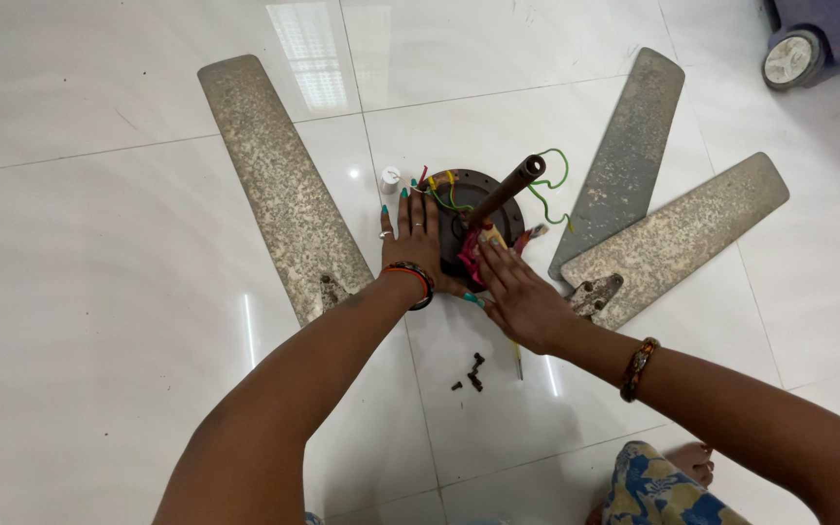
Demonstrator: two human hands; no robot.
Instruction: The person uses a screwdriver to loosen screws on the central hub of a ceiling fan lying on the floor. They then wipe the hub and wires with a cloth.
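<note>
A dark round ceiling-fan motor [469, 187] lies on the white tiled floor, its brown down-rod [507, 190] sticking up toward the right with green, yellow and red wires [551, 185] trailing from it. My left hand [418, 243] rests flat, fingers apart, on the motor's left side. My right hand [515, 297] presses a pink-red cloth [473, 255] against the motor's near side. A small white cap [391, 179] stands just left of the motor.
Three dusty detached fan blades lie around: one at the left [279, 185], two at the right [629, 146] [678, 238]. A few dark screws [473, 373] and a thin tool [517, 360] lie near me. A round grey object [791, 58] sits top right.
</note>
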